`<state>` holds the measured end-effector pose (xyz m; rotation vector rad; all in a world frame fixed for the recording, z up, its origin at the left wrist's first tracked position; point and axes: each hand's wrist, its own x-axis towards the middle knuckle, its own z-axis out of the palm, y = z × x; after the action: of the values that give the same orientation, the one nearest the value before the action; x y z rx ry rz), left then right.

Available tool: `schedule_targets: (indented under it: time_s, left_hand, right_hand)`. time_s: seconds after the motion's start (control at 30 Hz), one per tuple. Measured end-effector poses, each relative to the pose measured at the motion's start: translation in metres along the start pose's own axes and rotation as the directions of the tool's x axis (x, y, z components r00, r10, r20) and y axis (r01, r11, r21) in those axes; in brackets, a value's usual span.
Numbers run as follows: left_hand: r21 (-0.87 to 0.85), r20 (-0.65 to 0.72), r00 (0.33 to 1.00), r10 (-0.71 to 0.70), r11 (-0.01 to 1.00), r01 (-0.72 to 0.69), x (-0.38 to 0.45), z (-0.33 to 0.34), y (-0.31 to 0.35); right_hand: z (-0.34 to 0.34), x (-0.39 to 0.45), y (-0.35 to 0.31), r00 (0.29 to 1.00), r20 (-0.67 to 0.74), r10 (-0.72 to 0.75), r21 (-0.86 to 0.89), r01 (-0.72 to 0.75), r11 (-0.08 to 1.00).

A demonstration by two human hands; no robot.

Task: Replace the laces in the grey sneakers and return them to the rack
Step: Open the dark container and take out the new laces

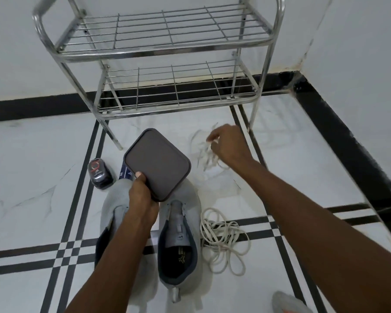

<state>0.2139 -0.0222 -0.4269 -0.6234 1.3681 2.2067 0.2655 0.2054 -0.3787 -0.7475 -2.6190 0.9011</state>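
Observation:
Two grey sneakers stand side by side on the floor, toes toward the rack: the left sneaker (113, 213) partly behind my left arm, the right sneaker (178, 236) with no lace in its eyelets. My left hand (142, 199) grips a dark square lid (157, 163) by its near corner, above the sneakers. My right hand (224, 145) pinches a blurred bunch of white laces (207, 158) above the floor. A loose coil of off-white laces (224, 240) lies on the floor right of the right sneaker. The steel shoe rack (158, 53) stands against the wall with bare shelves.
A black shoe-polish bottle (99, 172) lies left of the lid, with a blue-and-white box (125, 172) partly hidden beside it. A grey item with an orange patch (289, 303) shows at the bottom right. The floor is white tile with black stripes; walls meet at the right.

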Motion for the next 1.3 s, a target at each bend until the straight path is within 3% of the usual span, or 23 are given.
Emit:
schedule_targets:
  time_s: [0.07, 0.13, 0.2, 0.27, 0.37, 0.43, 0.47, 0.53, 0.63, 0.77, 0.97, 1.2, 1.3]
  left_hand:
    - [0.013, -0.016, 1.0, -0.009, 1.0, 0.01, 0.002, 0.0, -0.001]
    - [0.024, -0.015, 1.0, -0.018, 1.0, 0.018, 0.004, 0.002, -0.002]
    - [0.037, -0.007, 1.0, -0.021, 0.999, 0.021, 0.006, 0.004, -0.002]
    - [0.06, 0.005, 1.0, -0.026, 0.998, 0.026, 0.007, 0.006, -0.003]
    - [0.153, 0.036, 0.999, -0.007, 0.988, 0.001, 0.005, 0.014, -0.002]
    - [0.236, 0.065, 0.998, 0.023, 0.971, -0.038, 0.005, 0.024, -0.002]
    - [0.275, 0.083, 0.996, 0.038, 0.959, -0.06, 0.005, 0.03, -0.001]
    - [0.354, 0.126, 0.989, 0.072, 0.928, -0.113, 0.004, 0.043, -0.001]
    - [0.478, 0.167, 0.978, 0.126, 0.857, -0.192, 0.003, 0.065, 0.0]
    - [0.556, 0.133, 0.968, 0.212, 0.793, -0.25, 0.002, 0.084, -0.004]
    - [0.646, 0.158, 0.939, 0.304, 0.688, -0.331, 0.01, 0.08, -0.024]
    - [0.672, 0.199, 0.934, 0.296, 0.653, -0.35, 0.02, 0.082, -0.035]
    - [0.685, 0.193, 0.943, 0.27, 0.651, -0.327, 0.026, 0.085, -0.036]
  right_hand:
    - [0.027, -0.002, 0.012, 0.97, 0.231, 0.075, -0.171, -0.035, 0.985]
    - [0.042, -0.007, 0.019, 0.916, 0.387, 0.104, -0.228, -0.015, 0.974]
    - [0.044, -0.01, 0.021, 0.901, 0.427, 0.082, -0.196, 0.004, 0.981]
    - [0.038, -0.009, 0.022, 0.928, 0.367, 0.056, -0.147, -0.002, 0.989]
    - [0.015, -0.008, 0.019, 0.962, 0.24, 0.129, 0.161, -0.17, 0.972]
    - [-0.004, -0.01, 0.01, 0.911, 0.355, 0.208, 0.44, -0.359, 0.823]
    - [-0.012, -0.01, 0.007, 0.876, 0.438, 0.202, 0.495, -0.422, 0.759]
    - [-0.023, -0.011, 0.003, 0.845, 0.513, 0.154, 0.515, -0.446, 0.732]
    - [-0.027, -0.012, 0.007, 0.886, 0.421, 0.194, 0.521, -0.412, 0.747]
    - [-0.026, -0.014, 0.024, 0.892, 0.317, 0.321, 0.373, -0.429, 0.823]
    - [-0.016, -0.018, 0.05, 0.944, 0.119, 0.306, 0.154, -0.322, 0.934]
    - [-0.009, -0.018, 0.056, 0.953, 0.113, 0.282, 0.048, -0.289, 0.956]
    - [-0.006, -0.013, 0.062, 0.947, 0.125, 0.296, 0.087, -0.307, 0.948]
